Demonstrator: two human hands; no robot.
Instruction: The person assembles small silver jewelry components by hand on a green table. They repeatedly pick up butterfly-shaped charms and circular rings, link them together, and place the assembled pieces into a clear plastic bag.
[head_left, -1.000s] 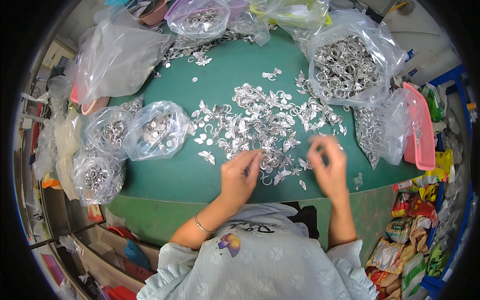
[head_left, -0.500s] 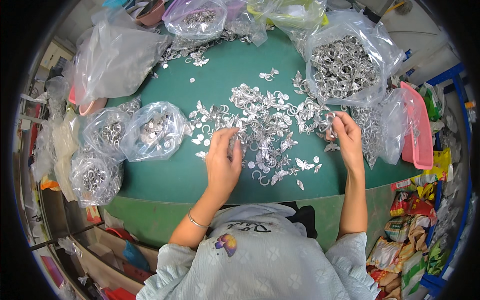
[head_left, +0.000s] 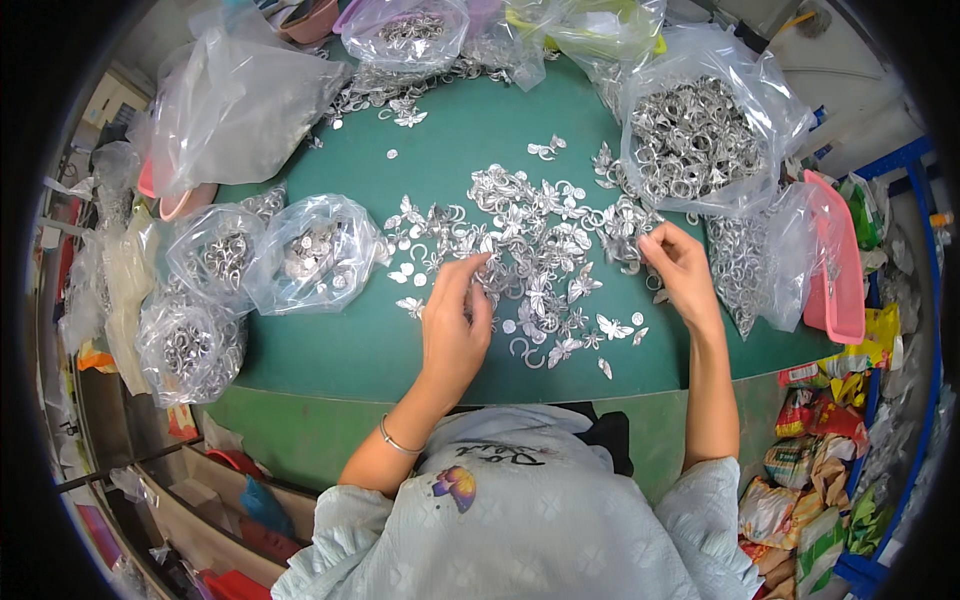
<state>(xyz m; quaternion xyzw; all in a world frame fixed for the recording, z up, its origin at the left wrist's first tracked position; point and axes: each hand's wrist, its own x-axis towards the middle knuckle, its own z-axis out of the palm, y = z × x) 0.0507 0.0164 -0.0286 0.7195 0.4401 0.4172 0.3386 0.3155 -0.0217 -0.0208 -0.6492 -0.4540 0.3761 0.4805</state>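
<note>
A loose pile of small silver metal pieces [head_left: 535, 235] lies in the middle of the green table, with moth-shaped pieces, open rings and little round discs among them. At the pile's left edge, my left hand [head_left: 457, 325] has its fingers curled toward the thumb; whatever is between them is hidden. My right hand [head_left: 685, 275] pinches with thumb and forefinger at the pile's right side, on a silver piece too small to make out fully. A moth-shaped piece [head_left: 613, 327] lies between my hands, nearer the front edge.
A large clear bag of silver rings [head_left: 695, 140] stands at the far right, beside a pink tray [head_left: 838, 270]. On the left are a bag of discs [head_left: 312, 255] and a bag of rings [head_left: 190, 350]. More bags and bins line the back. Colourful packets [head_left: 800, 460] fill the right side.
My right hand has moved slightly left and its fingertips now meet the pile's right side. The left hand stays at the pile's left edge. The whole view has shifted a little.
</note>
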